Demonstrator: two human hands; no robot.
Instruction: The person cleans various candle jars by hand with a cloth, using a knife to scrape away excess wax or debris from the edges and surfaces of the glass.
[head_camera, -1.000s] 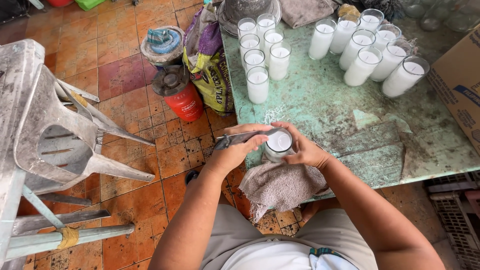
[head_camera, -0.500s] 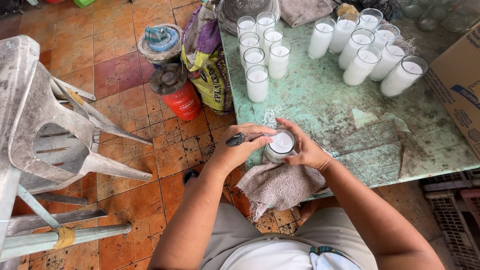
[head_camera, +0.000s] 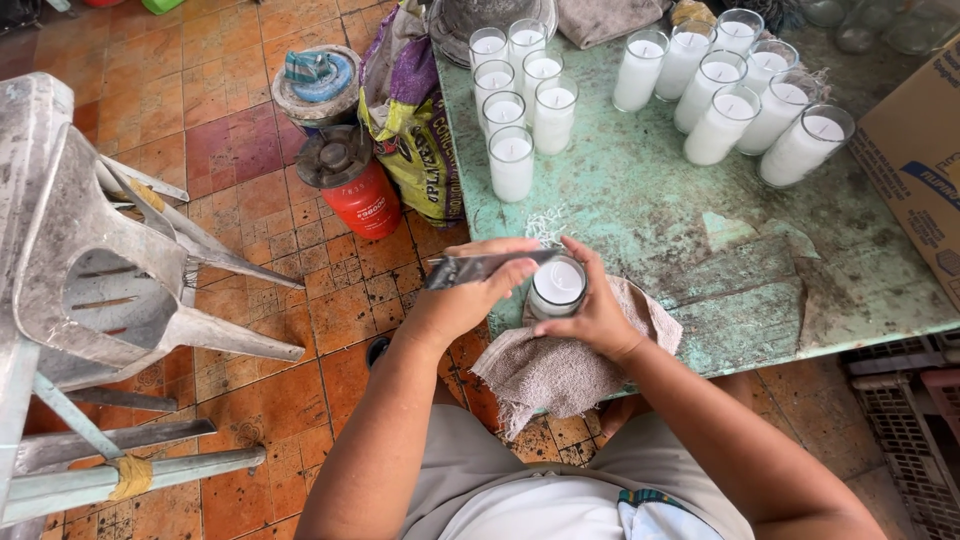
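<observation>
My left hand (head_camera: 468, 292) grips a flat metal blade (head_camera: 485, 267) and lays it across the rim of a glass candle (head_camera: 557, 285) filled with white wax. My right hand (head_camera: 592, 310) wraps around that glass from the right and steadies it on a grey rag (head_camera: 560, 370) at the near edge of a worn green table (head_camera: 680, 220). Two groups of finished glass candles stand farther back: one cluster (head_camera: 515, 90) at the table's left, another (head_camera: 745, 95) toward the right.
A cardboard box (head_camera: 915, 150) sits at the table's right edge. On the tiled floor to the left stand a red canister (head_camera: 350, 185), a lidded tin (head_camera: 318, 85), a printed sack (head_camera: 410, 130) and an overturned grey plastic chair (head_camera: 90, 260).
The blade in my left hand has moved right, from beside the glass to across its rim. My right hand keeps the glass on the rag.
</observation>
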